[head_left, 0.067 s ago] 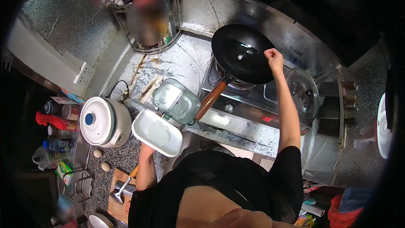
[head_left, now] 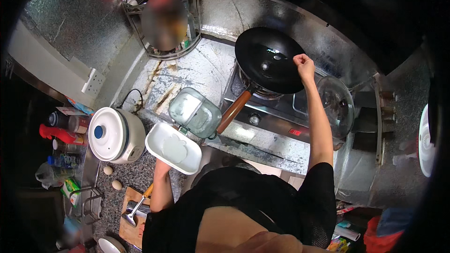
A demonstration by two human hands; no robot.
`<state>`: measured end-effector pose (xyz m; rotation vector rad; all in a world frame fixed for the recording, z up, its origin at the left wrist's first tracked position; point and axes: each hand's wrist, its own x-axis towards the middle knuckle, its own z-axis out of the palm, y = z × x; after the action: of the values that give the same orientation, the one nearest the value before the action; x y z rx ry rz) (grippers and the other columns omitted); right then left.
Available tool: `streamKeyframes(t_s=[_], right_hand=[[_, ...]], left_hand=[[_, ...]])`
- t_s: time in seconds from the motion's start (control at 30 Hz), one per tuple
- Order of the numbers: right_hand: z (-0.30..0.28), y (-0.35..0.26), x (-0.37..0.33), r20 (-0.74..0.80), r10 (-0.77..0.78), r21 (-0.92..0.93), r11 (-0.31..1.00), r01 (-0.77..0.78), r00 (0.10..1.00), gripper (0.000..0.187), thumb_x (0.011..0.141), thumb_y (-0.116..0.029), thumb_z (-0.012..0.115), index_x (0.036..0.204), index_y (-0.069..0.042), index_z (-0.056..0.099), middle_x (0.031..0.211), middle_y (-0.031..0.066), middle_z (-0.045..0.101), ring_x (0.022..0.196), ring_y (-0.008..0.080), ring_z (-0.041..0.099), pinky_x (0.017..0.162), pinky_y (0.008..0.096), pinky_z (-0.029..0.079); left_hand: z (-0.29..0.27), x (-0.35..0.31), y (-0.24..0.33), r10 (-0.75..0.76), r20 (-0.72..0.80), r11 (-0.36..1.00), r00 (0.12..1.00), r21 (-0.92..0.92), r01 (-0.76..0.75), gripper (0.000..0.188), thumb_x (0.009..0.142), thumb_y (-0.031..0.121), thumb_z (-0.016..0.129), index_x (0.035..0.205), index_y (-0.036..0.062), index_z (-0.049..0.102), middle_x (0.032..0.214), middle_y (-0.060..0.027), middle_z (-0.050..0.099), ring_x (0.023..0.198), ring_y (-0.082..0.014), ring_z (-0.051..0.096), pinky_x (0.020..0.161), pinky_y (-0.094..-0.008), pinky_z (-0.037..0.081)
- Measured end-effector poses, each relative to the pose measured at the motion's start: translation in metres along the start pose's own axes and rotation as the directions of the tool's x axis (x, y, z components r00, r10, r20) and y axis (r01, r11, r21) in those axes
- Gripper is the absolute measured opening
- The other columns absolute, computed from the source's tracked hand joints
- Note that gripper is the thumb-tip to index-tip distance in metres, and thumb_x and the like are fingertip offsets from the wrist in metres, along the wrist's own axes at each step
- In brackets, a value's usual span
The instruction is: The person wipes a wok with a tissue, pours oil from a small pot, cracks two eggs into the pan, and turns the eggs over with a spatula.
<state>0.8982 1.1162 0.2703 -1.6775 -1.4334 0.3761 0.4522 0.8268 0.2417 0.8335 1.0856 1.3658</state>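
Observation:
My left hand (head_left: 162, 167) holds a white, rounded rectangular container (head_left: 154, 137) from below, its fingers mostly hidden under it. A pale, scallop-edged white patch, perhaps powder, lies in the container. Its clear greenish lid (head_left: 195, 112) is swung back toward the stove. Over the right rim of a black wok (head_left: 255, 47), my right hand (head_left: 304, 66) has its fingers pinched together; anything between them is too small to make out. The wok sits tilted on the gas stove (head_left: 276, 121), wooden handle (head_left: 236, 111) toward me. Small bright spots show on its dark inside.
A white rice cooker (head_left: 117, 135) stands left of the container. Two eggs (head_left: 112, 178) lie on the speckled counter, near a cutting board with a spatula (head_left: 136, 208). A glass lid (head_left: 335, 105) stands right of the wok. A wire rack (head_left: 174, 56) holds packets at the back.
The elongated white streak inside the wok now shows as smaller bright spots. The container and its lid have shifted very slightly left. My right hand has hardly moved.

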Motion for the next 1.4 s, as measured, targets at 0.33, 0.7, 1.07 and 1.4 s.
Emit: streamKeyframes(t_s=[0.33, 0.7, 1.07, 1.4], right_hand=[[-0.029, -0.113, -0.05, 0.19, -0.154, 0.498, 0.866, 0.04, 0.97, 0.009, 0.079, -0.007, 0.058, 0.087, -0.003, 0.058, 0.074, -0.0032, 0.057, 0.067, 0.0013, 0.047, 0.064, 0.0145, 0.036], [0.048, -0.215, -0.196, 0.312, -0.829, 0.379, 0.556, 0.74, 0.463, 0.013, 0.069, -0.006, 0.062, 0.081, -0.007, 0.058, 0.083, 0.0049, 0.054, 0.076, 0.0228, 0.049, 0.068, 0.0318, 0.042], [0.022, -0.012, -0.252, 0.444, -0.065, 0.009, 0.998, 0.068, 0.893, 0.015, 0.081, -0.012, 0.055, 0.073, 0.001, 0.053, 0.052, 0.0082, 0.05, 0.048, 0.0119, 0.05, 0.046, 0.0279, 0.039], [0.105, 0.005, -0.292, 0.709, 0.059, 0.106, 0.976, -0.189, 0.703, 0.017, 0.083, -0.015, 0.051, 0.074, -0.001, 0.054, 0.061, 0.004, 0.055, 0.056, 0.009, 0.051, 0.053, 0.0239, 0.041]], left_hand=[[0.003, -0.004, 0.0, 0.012, -0.022, 1.0, 1.0, -0.007, -0.012, 0.039, 0.07, 0.009, 0.066, 0.107, 0.0031, 0.051, 0.1, -0.0061, 0.056, 0.091, -0.016, 0.053, 0.08, -0.0311, 0.044], [0.003, 0.005, 0.001, 0.07, 0.078, 0.937, 0.994, 0.338, -0.093, 0.037, 0.08, 0.012, 0.054, 0.114, 0.0031, 0.044, 0.108, -0.0068, 0.051, 0.095, -0.0172, 0.052, 0.08, -0.0321, 0.045], [-0.086, 0.153, -0.023, 0.166, -0.269, 0.983, 0.949, -0.026, -0.179, 0.017, 0.085, 0.014, 0.045, 0.092, -0.0004, 0.052, 0.077, -0.0082, 0.056, 0.062, -0.0124, 0.05, 0.054, -0.0234, 0.04], [-0.134, 0.209, -0.091, -0.031, -0.342, 0.994, 0.939, -0.11, -0.007, 0.017, 0.085, 0.009, 0.043, 0.097, 0.0044, 0.053, 0.086, -0.0059, 0.059, 0.067, -0.0131, 0.054, 0.052, -0.0244, 0.039]])
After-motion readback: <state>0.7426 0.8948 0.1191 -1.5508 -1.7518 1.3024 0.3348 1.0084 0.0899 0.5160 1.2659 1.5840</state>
